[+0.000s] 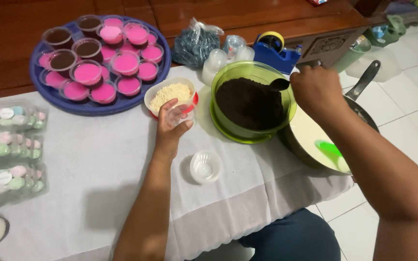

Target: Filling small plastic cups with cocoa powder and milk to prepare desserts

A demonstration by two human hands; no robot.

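Left hand (170, 126) wrapped around a small clear plastic cup (182, 116), held just above the white tablecloth (97, 183), near side of the white bowl of pale grated shreds (171, 94). Whether the cup has anything in it yet cannot be told; fingers cover most of it.

Right hand (318, 92) closed on the handle of a dark spoon (280, 84), spoon head at the right rim of the green translucent round bowl of dark brown crumbs (250, 101).

Progress, as judged: the blue round tray (49, 94) at far left already carries many filled cups, most pink, a few dark brown, so a good share of the batch looks done. One cup in hand now. A clear round lid or shallow cup (205, 166) lies alone on the cloth near the person. A stack of clear empty cups (215, 65) beyond the green bowl suggests more to fill. Crumb bowl well stocked.

Edges and room: a metal pan of pale cream liquid with a green ladle in it (315, 140) sits at the table's right edge, overhanging, just beside the green bowl and under the right forearm; tight there. Open cloth lies in the near middle. Left edge taken by clear packs of pastel sweets (10, 145). Far side crowded by a bag of dark items (194, 43) and a blue tape dispenser (274, 50).
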